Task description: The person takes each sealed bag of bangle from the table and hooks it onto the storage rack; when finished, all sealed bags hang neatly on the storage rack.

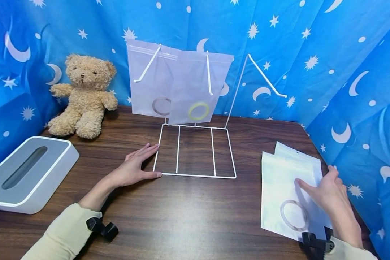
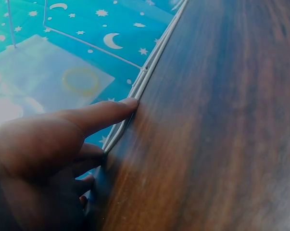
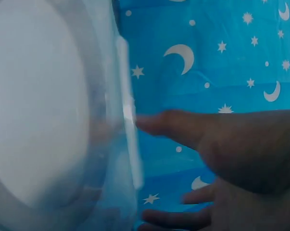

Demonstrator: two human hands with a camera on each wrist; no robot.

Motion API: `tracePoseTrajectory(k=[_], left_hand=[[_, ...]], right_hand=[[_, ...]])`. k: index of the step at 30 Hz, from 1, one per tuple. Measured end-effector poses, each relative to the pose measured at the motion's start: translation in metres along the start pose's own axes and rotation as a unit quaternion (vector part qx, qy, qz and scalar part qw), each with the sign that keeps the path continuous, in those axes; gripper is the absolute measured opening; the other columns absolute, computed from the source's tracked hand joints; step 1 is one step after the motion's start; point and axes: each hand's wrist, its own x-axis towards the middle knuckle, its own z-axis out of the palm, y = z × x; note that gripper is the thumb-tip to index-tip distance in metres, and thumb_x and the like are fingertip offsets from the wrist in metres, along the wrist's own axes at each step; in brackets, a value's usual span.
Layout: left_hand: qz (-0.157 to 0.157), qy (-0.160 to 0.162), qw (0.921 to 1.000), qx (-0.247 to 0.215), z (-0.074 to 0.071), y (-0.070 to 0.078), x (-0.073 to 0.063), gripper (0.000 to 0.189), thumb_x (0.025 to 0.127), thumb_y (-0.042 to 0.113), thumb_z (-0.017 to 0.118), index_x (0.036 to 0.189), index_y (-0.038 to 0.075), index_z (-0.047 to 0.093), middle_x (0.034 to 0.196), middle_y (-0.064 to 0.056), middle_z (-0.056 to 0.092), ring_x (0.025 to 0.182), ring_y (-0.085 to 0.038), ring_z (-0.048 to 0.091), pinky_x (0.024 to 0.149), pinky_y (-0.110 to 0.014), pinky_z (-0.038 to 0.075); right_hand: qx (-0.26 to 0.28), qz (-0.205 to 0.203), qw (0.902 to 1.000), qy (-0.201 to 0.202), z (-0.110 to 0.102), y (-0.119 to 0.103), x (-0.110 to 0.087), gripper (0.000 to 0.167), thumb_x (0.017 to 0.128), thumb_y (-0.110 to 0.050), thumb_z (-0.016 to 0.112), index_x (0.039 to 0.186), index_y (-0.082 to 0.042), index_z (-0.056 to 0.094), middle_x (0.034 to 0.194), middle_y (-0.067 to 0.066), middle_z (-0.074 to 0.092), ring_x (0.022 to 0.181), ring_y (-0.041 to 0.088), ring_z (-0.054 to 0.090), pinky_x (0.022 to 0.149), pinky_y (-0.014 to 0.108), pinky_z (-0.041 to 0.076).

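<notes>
A white wire display rack (image 1: pixel 198 176) stands on the table. My left hand (image 1: pixel 134 168) is at its base, thumb at the front left corner and fingertips along the left bar. In the left wrist view the thumb (image 2: pixel 108 115) touches the wire. Two translucent zip bags (image 1: pixel 149 83) hang on the rack's left and middle hooks; a grey-brown ring and a yellow ring show on them. At the right, white zip bags (image 1: pixel 279 180) lie stacked, the top one with a grey ring. My right hand (image 1: pixel 331 189) is over their right side, thumb extended above the top bag, fingers at the edge.
The rack's right hook (image 1: pixel 268 76) holds nothing. A teddy bear (image 1: pixel 86 95) sits at the back left, and a grey and white tissue box (image 1: pixel 56 177) stands in front of it. A blue curtain (image 1: pixel 331 32) with moons and stars surrounds the table (image 1: pixel 188 220).
</notes>
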Motion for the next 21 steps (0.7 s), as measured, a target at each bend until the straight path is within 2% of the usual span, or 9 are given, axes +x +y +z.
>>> tracePoseTrajectory(k=[2,4,7,10,14,17,19,21], left_hand=[[-0.001,-0.001,1.0,0.0,0.0001,0.0005,-0.0001,0.091,0.082,0.046,0.077,0.152,0.005,0.035,0.157,-0.012,0.03,0.146,-0.034,0.015,0.107,-0.061,0.012],[-0.002,-0.001,1.0,0.0,-0.0001,0.0011,-0.0003,0.091,0.083,0.046,0.077,0.152,0.005,0.035,0.157,-0.012,0.03,0.146,-0.034,0.015,0.107,-0.061,0.012],[-0.004,0.0,1.0,0.0,-0.0008,0.0016,-0.0007,0.091,0.083,0.046,0.077,0.152,0.006,0.034,0.157,-0.012,0.031,0.146,-0.034,0.015,0.107,-0.061,0.012],[-0.006,0.0,1.0,0.001,-0.0011,0.0017,-0.0009,0.091,0.082,0.046,0.077,0.152,0.005,0.035,0.157,-0.012,0.031,0.146,-0.034,0.016,0.107,-0.061,0.012],[-0.007,-0.001,1.0,0.001,-0.0009,0.0015,-0.0005,0.091,0.082,0.046,0.077,0.152,0.006,0.034,0.157,-0.012,0.031,0.146,-0.034,0.016,0.107,-0.062,0.012],[-0.008,-0.003,1.0,0.002,-0.0009,0.0013,-0.0003,0.091,0.082,0.047,0.077,0.152,0.006,0.034,0.157,-0.011,0.031,0.146,-0.033,0.016,0.107,-0.062,0.012],[-0.009,-0.004,1.0,0.002,-0.0007,0.0013,-0.0001,0.091,0.082,0.047,0.077,0.152,0.006,0.034,0.157,-0.011,0.03,0.146,-0.033,0.016,0.107,-0.061,0.012],[-0.009,-0.006,0.9999,0.002,-0.0005,0.0013,0.0,0.091,0.082,0.047,0.076,0.152,0.006,0.034,0.157,-0.011,0.03,0.146,-0.033,0.016,0.107,-0.061,0.012]], right_hand=[[-0.038,0.007,0.9986,-0.035,-0.0017,0.001,-0.0016,0.127,0.081,-0.062,0.069,0.145,0.017,-0.007,0.139,0.049,0.013,0.125,0.065,0.019,0.099,0.073,0.024],[-0.074,0.005,0.9955,-0.059,-0.0018,0.0016,-0.0029,0.131,0.076,-0.071,0.066,0.145,0.019,0.0,0.134,0.05,0.02,0.12,0.065,0.024,0.097,0.073,0.026],[-0.118,-0.005,0.9905,-0.071,-0.0004,0.0019,-0.0036,0.132,0.072,-0.078,0.063,0.143,0.021,0.01,0.127,0.05,0.027,0.112,0.065,0.028,0.095,0.073,0.028],[-0.133,-0.009,0.9884,-0.072,0.001,0.0018,-0.0036,0.128,0.074,-0.078,0.061,0.141,0.022,0.018,0.127,0.05,0.027,0.112,0.065,0.028,0.095,0.073,0.028],[-0.122,-0.008,0.9896,-0.076,0.0012,-0.0005,-0.0034,0.124,0.074,-0.075,0.063,0.141,0.021,0.02,0.131,0.049,0.027,0.115,0.065,0.03,0.095,0.072,0.03],[-0.094,0.0,0.9927,-0.075,0.0016,-0.0017,-0.0039,0.122,0.075,-0.07,0.068,0.141,0.019,0.019,0.129,0.048,0.029,0.113,0.063,0.034,0.092,0.07,0.035],[-0.061,0.002,0.9963,-0.061,0.0016,-0.0024,-0.0049,0.112,0.079,-0.059,0.073,0.139,0.019,0.019,0.125,0.046,0.031,0.109,0.061,0.037,0.089,0.068,0.038],[-0.024,0.0,0.999,-0.038,0.0015,-0.0033,-0.0062,0.096,0.083,-0.043,0.076,0.133,0.018,0.022,0.119,0.043,0.034,0.105,0.058,0.039,0.086,0.066,0.04]])
